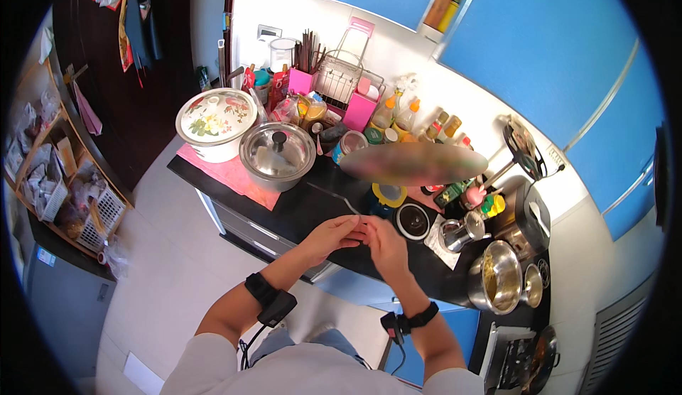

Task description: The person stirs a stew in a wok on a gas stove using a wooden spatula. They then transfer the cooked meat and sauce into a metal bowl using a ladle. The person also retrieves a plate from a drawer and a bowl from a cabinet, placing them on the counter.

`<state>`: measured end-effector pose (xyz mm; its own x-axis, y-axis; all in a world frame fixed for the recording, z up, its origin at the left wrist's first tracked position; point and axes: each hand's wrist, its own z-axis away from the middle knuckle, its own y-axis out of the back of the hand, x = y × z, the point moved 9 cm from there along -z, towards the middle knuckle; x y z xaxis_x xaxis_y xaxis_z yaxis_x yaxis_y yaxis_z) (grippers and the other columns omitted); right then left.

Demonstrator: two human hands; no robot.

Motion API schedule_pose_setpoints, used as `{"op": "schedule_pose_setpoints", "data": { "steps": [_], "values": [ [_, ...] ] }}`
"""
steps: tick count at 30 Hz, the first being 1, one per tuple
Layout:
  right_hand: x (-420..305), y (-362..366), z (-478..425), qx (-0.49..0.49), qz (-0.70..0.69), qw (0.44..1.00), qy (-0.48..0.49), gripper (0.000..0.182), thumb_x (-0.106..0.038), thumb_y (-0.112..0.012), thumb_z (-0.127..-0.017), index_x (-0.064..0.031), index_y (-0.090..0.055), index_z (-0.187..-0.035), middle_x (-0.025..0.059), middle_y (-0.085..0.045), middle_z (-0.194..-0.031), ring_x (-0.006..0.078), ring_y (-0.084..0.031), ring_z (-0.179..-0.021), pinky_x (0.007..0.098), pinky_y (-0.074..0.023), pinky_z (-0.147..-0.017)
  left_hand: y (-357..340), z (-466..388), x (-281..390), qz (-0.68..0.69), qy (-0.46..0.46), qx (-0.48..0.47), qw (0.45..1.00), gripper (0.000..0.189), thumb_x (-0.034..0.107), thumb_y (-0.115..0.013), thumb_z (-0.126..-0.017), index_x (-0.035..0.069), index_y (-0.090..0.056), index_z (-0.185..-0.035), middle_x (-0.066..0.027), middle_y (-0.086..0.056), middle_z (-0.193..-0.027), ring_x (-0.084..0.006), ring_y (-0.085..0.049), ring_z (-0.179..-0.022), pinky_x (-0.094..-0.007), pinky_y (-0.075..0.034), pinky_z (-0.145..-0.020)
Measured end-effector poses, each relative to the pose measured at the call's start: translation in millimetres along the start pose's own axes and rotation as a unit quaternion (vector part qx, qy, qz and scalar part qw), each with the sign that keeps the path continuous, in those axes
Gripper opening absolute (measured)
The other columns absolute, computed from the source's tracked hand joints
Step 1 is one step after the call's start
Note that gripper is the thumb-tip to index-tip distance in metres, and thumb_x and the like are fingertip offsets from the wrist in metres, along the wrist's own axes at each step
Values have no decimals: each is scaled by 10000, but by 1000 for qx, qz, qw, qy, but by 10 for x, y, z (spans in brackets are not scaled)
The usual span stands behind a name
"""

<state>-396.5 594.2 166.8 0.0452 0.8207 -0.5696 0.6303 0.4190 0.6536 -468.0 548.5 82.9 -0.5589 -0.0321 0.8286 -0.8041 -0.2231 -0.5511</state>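
Observation:
My left hand (331, 239) and my right hand (384, 243) meet at their fingertips above the front edge of the black countertop (314, 203). Whether something small is pinched between the fingers cannot be told. Just beyond them lies a thin, bent metal utensil (334, 192), its near end reaching up to my fingers. To the right of my hands are a container with a yellow rim (389, 195) and a round dark dish with a white rim (412, 222). A steel pot with a glass lid (277, 152) stands farther left.
An enamel pot with a floral lid (216, 118) stands on a pink cloth (261, 197) at the left. Bottles and jars crowd the back. Toward the right are a steel jug (454, 235), a large steel bowl (495, 278) and a wok (543, 360). Blue cabinets (533, 48) hang above.

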Motion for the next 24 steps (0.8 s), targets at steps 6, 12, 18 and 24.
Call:
{"op": "schedule_pose_setpoints", "data": {
  "steps": [6,12,18,24],
  "values": [
    [859,369,-1190,75,-56,995,-45,186,-100,-436,-909,-14,-546,-1031,65,-541,-684,128,-577,-557,256,-451,-503,673,35,-130,-19,9,49,999,346,276,-413,-941,49,-512,-1183,-71,-571,-1069,-142,-558,-929,-270,-453,-842],
    [1470,660,-2363,102,-168,979,-45,179,-141,-450,-916,-17,-541,-1007,59,-572,-721,118,-574,-554,239,-444,-493,1319,415,-224,48,30,185,981,314,238,-444,-931,45,-523,-1165,-66,-576,-1043,-133,-562,-910,-263,-457,-825],
    [1443,-563,-2126,-175,-429,877,-128,140,-185,-454,-913,-57,-511,-920,63,-596,-818,139,-578,-757,255,-457,-675,1317,200,590,-59,-85,217,971,321,241,-476,-917,53,-522,-1173,-51,-580,-1019,-106,-554,-850,-235,-461,-754],
    [1024,-1331,-1315,-331,-510,767,-204,203,-233,-442,-929,-51,-483,-1011,74,-587,-899,177,-596,-835,259,-456,-716,1220,-662,1312,-186,-176,203,945,283,250,-474,-917,37,-545,-1090,-24,-597,-947,-65,-542,-676,-198,-451,-564]
  ]
}}
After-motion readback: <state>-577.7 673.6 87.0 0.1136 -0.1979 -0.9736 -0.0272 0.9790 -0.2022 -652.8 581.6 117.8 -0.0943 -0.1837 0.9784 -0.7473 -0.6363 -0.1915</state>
